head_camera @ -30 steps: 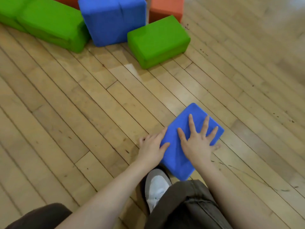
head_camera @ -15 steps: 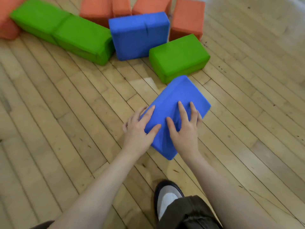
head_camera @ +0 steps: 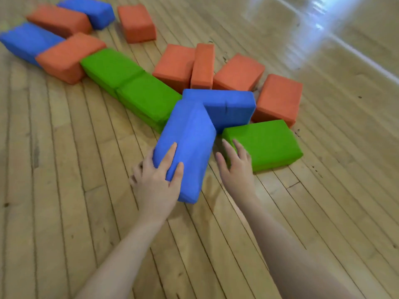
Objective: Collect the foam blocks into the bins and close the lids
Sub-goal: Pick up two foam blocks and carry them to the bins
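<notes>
1. Since half a second ago, the right hand (head_camera: pixel 236 167) has left the blue foam block (head_camera: pixel 186 147) and now hovers open beside it.
2. Left hand (head_camera: pixel 156 182) grips the block's near end, thumb on top, fingers around its left side.
3. Its long axis points away, slightly right, toward a second blue block (head_camera: pixel 226 106).
4. Just right lies a green block (head_camera: pixel 265 143); orange blocks (head_camera: pixel 237 72) lie beyond on the wooden floor (head_camera: pixel 64 190).

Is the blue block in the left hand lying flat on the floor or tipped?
Tipped: the blue block leans, left hand gripping its near end.
</notes>
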Demonstrator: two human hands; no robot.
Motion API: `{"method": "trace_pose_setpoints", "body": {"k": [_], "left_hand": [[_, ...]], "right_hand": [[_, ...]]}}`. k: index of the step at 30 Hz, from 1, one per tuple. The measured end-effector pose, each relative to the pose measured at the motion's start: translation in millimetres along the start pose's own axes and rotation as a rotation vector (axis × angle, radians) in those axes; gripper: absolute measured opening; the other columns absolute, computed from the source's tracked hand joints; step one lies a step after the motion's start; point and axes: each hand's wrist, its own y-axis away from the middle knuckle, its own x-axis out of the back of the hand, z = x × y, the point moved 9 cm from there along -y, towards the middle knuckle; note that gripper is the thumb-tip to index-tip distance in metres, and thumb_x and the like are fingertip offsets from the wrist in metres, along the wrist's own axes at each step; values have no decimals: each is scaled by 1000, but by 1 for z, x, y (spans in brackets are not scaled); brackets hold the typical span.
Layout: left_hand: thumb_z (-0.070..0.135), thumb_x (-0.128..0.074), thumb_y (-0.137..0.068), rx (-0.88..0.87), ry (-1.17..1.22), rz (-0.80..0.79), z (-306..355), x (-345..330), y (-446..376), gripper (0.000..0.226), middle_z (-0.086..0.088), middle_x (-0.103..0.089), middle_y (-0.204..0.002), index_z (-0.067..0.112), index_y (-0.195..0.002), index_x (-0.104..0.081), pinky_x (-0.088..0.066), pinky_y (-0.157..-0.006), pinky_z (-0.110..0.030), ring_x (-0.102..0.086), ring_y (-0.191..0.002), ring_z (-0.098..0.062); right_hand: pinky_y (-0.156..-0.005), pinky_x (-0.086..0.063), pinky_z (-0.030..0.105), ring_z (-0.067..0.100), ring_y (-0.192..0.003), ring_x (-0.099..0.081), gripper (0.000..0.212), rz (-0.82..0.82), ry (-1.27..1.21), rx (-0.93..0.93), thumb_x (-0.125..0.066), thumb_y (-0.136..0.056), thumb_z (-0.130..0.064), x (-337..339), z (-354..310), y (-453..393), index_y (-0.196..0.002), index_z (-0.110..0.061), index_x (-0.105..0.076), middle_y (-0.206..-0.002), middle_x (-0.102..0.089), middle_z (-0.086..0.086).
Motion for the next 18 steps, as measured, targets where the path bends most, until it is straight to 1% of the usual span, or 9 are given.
{"method": "trace_pose_setpoints", "body": {"k": [2,4,5,6,8,11,14,16,18], "left_hand": [[51,-42,-84,17,-122,39,-2,-12,-5,47,-7,-44,-137,45,-130,-49,-31,-92,-47,-42,-107,-35],[48,-44,-82,-11,-204,19,-2,-30,-8,47,-11,-46,-135,40,-128,-53,-33,-87,-50,-44,-100,-39],[47,-43,-82,-40,-261,2,0,-39,-7,48,-12,-47,-133,37,-127,-55,-35,-84,-49,-46,-96,-39],[45,-44,-82,-72,-326,-12,3,-47,-6,48,-13,-48,-132,35,-127,-56,-36,-82,-48,-47,-92,-39],[43,-48,-83,-105,-410,-12,8,-54,-3,47,-15,-49,-132,33,-128,-56,-38,-78,-46,-48,-88,-38],[46,-44,-85,-86,-445,-5,8,-57,-5,49,-17,-49,-131,32,-131,-54,-40,-72,-42,-50,-86,-37],[47,-41,-87,-102,-430,-20,8,-60,-9,49,-18,-49,-131,32,-131,-53,-41,-72,-41,-50,-85,-37],[47,-41,-86,-107,-403,-23,6,-59,-10,48,-17,-50,-132,32,-130,-55,-41,-73,-42,-50,-85,-37],[46,-43,-86,-115,-365,-18,3,-53,-9,46,-16,-51,-131,31,-128,-57,-40,-76,-42,-51,-86,-37]], "right_hand": [[-107,-24,60,38,-134,-29,50,-5,200,-119,-47,-92,-47,0,35,-15,-137,-25,-48,-150,-33,8],[-108,-9,66,39,-141,-13,58,-96,382,-246,-44,-91,-57,-7,70,-22,-144,-34,-34,-157,-16,3],[-107,-5,68,39,-142,-6,63,-139,449,-282,-42,-89,-62,-12,84,-23,-146,-38,-25,-159,-8,1],[-105,-3,70,40,-143,-1,68,-171,494,-301,-41,-88,-66,-16,94,-24,-147,-41,-18,-159,-1,-1],[-102,-5,73,41,-142,7,73,-201,526,-309,-42,-86,-68,-25,106,-25,-147,-43,-10,-159,5,-1],[-103,-17,73,44,-141,10,71,-186,474,-297,-44,-90,-59,-34,108,-26,-149,-37,-12,-159,2,3],[-104,-16,73,46,-141,10,63,-151,428,-258,-41,-95,-50,-36,99,-22,-149,-29,-18,-159,-4,9],[-103,-18,73,46,-141,3,58,-130,380,-173,-41,-96,-46,-34,83,-13,-148,-25,-27,-157,-14,13],[-98,-28,72,48,-139,-12,53,-83,329,-63,-41,-95,-45,-29,59,1,-142,-20,-40,-151,-30,16]]}}
